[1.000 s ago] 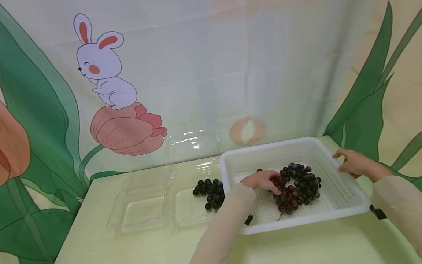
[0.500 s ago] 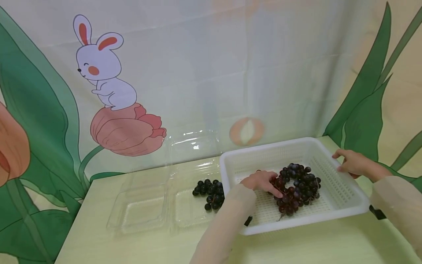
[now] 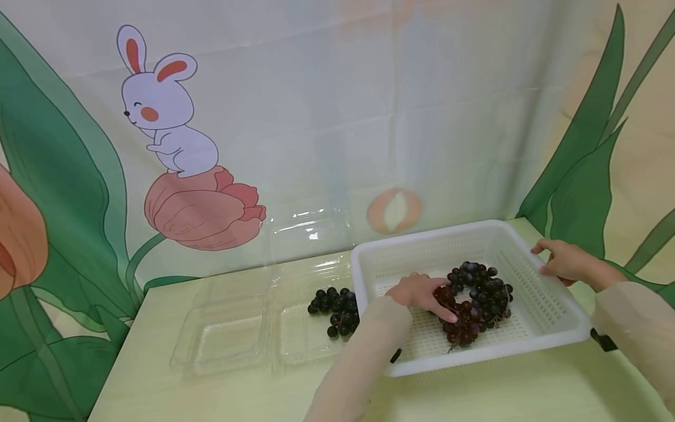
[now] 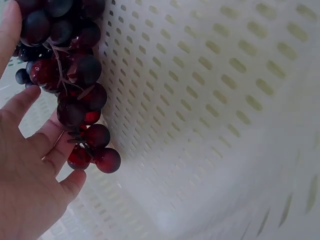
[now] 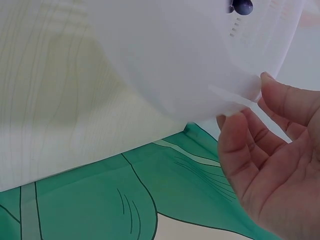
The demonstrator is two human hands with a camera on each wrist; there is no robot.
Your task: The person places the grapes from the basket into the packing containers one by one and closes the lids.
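In the head view, a white perforated plastic basket (image 3: 416, 243) holds reddish and dark grape bunches. My left hand (image 3: 419, 291) reaches inside it to the reddish grape bunch (image 3: 464, 325), thumb lying over the grapes. The left wrist view shows the fingers (image 4: 24, 102) spread and fairly straight against the bunch, some tips hidden behind it. Beside it in the basket lies the dark grape bunch (image 3: 495, 296). My right hand (image 3: 569, 261) pinches the basket's right rim between thumb and fingers, and in the right wrist view that side of the basket appears raised above the table.
Left of the basket stand two clear plastic clamshell boxes, one empty box (image 3: 229, 337) and one box (image 3: 295, 346) with a dark grape bunch (image 3: 332, 302) in it. Their lids stand up toward the printed backdrop (image 3: 316, 117). All rest on a pale green table (image 3: 221, 398).
My left hand has shifted slightly right, its thumb spreading farther over the reddish grapes, which have moved a little to the right. The right hand and basket have stayed in place.
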